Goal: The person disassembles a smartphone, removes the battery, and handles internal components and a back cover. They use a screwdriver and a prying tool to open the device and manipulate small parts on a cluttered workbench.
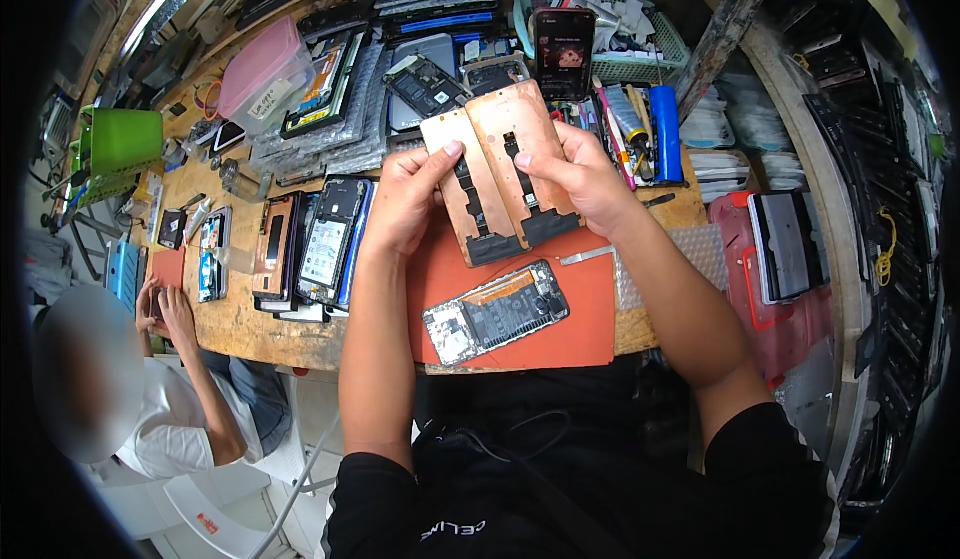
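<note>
Black shirt [560, 499] at the bottom edge, forearms rising from it. Both my hands are up over the tabletop [240, 324], each closed on one copper-coloured phone panel: left hand [408, 199] grips the left panel [462, 184] with the thumb across its upper face, right hand [580, 174] grips the right panel [520, 149] with the thumb on its middle. Panels held side by side, edges touching or overlapping, backs tilted up toward me, probably so I can compare them. Below them an opened phone [497, 311] lies flat, insides up, on an orange mat [570, 299], likely parked within reach; thin metal tool [588, 255] just beside it. Upright phone [565, 54] with a lit screen stands propped behind the panels, facing me. Pink translucent box [262, 74] with a white label sits far left; green mesh basket [650, 54] top right; blue cylinder [666, 131] near it. Rows of stripped phones [320, 239] left of my arm. Another person's hands [165, 309] work at the far-left edge.
</note>
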`<action>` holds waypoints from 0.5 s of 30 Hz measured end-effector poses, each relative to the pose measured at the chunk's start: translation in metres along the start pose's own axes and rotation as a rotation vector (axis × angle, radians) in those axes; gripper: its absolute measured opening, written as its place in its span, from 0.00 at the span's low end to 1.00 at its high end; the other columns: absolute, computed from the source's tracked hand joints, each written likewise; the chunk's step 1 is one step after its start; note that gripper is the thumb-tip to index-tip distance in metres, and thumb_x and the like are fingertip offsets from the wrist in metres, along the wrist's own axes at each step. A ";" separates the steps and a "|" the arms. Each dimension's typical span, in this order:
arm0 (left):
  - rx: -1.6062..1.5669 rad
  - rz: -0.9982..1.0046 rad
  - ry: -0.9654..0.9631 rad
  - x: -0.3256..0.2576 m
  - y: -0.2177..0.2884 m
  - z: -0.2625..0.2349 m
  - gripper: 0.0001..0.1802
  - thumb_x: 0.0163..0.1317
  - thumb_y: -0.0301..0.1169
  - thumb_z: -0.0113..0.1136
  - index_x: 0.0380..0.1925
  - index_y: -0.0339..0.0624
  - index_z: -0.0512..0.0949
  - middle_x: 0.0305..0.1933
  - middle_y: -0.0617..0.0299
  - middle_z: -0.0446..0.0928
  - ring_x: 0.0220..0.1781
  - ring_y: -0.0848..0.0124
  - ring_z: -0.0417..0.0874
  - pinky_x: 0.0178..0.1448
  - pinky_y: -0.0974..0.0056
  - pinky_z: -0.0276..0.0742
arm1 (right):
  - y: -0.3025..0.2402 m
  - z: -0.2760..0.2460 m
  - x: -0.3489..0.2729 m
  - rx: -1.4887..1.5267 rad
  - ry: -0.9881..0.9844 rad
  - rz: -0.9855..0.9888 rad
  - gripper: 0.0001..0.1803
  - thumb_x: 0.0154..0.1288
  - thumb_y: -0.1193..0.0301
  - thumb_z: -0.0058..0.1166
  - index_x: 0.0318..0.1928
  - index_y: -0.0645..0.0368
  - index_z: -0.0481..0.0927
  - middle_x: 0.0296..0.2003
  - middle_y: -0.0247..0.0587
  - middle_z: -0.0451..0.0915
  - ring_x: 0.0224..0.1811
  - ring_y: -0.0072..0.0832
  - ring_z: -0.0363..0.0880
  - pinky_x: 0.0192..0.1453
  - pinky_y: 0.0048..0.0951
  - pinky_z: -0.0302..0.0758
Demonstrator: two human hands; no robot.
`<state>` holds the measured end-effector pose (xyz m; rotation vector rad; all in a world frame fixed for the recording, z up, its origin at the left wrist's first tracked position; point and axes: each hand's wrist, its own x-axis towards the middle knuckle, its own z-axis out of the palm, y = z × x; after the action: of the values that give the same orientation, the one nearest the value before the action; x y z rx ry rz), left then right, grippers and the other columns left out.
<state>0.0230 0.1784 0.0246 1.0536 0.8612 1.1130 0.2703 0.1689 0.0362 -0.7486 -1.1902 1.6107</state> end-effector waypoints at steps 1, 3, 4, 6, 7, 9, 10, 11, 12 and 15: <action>-0.012 0.000 -0.015 0.001 0.000 -0.001 0.15 0.76 0.40 0.70 0.42 0.38 0.88 0.40 0.61 0.90 0.36 0.77 0.89 0.41 0.69 0.84 | 0.000 0.001 0.000 0.011 0.006 -0.007 0.21 0.76 0.75 0.63 0.65 0.65 0.80 0.53 0.40 0.89 0.52 0.23 0.89 0.57 0.28 0.86; -0.021 0.029 -0.037 -0.002 0.002 0.002 0.17 0.75 0.41 0.72 0.48 0.36 0.87 0.46 0.59 0.90 0.42 0.75 0.90 0.46 0.68 0.86 | 0.000 0.003 0.001 0.025 0.027 -0.026 0.20 0.76 0.75 0.63 0.65 0.65 0.80 0.54 0.40 0.89 0.53 0.23 0.89 0.57 0.29 0.86; -0.018 0.053 -0.047 -0.007 0.006 0.011 0.20 0.74 0.41 0.73 0.52 0.35 0.85 0.49 0.58 0.89 0.46 0.74 0.90 0.49 0.67 0.87 | 0.000 0.003 0.001 0.029 0.046 -0.038 0.20 0.77 0.74 0.63 0.66 0.65 0.80 0.54 0.40 0.89 0.53 0.23 0.89 0.57 0.29 0.87; 0.029 0.050 -0.080 -0.004 0.003 0.010 0.28 0.70 0.40 0.78 0.61 0.32 0.81 0.59 0.54 0.87 0.58 0.70 0.88 0.60 0.63 0.87 | 0.001 0.003 0.002 0.047 0.074 -0.048 0.20 0.78 0.73 0.62 0.66 0.65 0.80 0.54 0.40 0.89 0.53 0.23 0.89 0.57 0.29 0.86; 0.051 0.047 -0.060 -0.005 0.004 0.015 0.27 0.70 0.38 0.78 0.60 0.32 0.81 0.58 0.54 0.87 0.57 0.70 0.89 0.60 0.63 0.87 | 0.002 0.002 0.002 0.061 0.083 -0.044 0.20 0.79 0.72 0.62 0.66 0.64 0.80 0.55 0.40 0.89 0.53 0.23 0.89 0.58 0.29 0.86; 0.094 0.041 -0.020 -0.008 0.004 0.031 0.25 0.69 0.35 0.78 0.60 0.32 0.81 0.57 0.54 0.88 0.56 0.70 0.89 0.60 0.63 0.88 | 0.005 0.003 0.003 0.084 0.102 -0.035 0.20 0.80 0.71 0.61 0.66 0.64 0.79 0.55 0.40 0.88 0.54 0.24 0.89 0.58 0.29 0.86; 0.043 0.027 -0.025 -0.005 0.000 0.031 0.23 0.69 0.31 0.77 0.58 0.32 0.82 0.55 0.55 0.89 0.53 0.71 0.90 0.57 0.64 0.89 | 0.008 0.005 0.004 0.094 0.105 -0.030 0.20 0.80 0.70 0.61 0.66 0.64 0.79 0.55 0.41 0.88 0.54 0.24 0.89 0.59 0.29 0.86; 0.043 0.017 -0.018 -0.005 -0.002 0.031 0.22 0.70 0.31 0.77 0.58 0.32 0.82 0.54 0.55 0.89 0.52 0.71 0.91 0.56 0.64 0.89 | 0.011 0.007 0.004 0.104 0.108 -0.025 0.19 0.81 0.70 0.61 0.66 0.64 0.79 0.55 0.41 0.88 0.54 0.24 0.89 0.59 0.29 0.86; 0.043 0.007 -0.011 -0.005 -0.003 0.031 0.21 0.70 0.31 0.77 0.57 0.33 0.82 0.53 0.55 0.89 0.50 0.71 0.91 0.55 0.65 0.89 | 0.012 0.008 0.004 0.081 0.107 -0.012 0.19 0.82 0.68 0.59 0.66 0.64 0.79 0.56 0.41 0.88 0.56 0.23 0.88 0.60 0.28 0.85; 0.027 0.003 0.013 -0.004 -0.006 0.030 0.18 0.71 0.30 0.75 0.56 0.34 0.83 0.50 0.57 0.90 0.48 0.72 0.91 0.54 0.64 0.90 | 0.013 0.004 0.004 0.125 0.071 0.001 0.19 0.84 0.66 0.56 0.66 0.65 0.80 0.56 0.42 0.88 0.56 0.23 0.88 0.60 0.27 0.84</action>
<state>0.0514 0.1676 0.0279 1.0709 0.8878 1.1144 0.2604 0.1707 0.0256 -0.7198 -1.0284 1.6301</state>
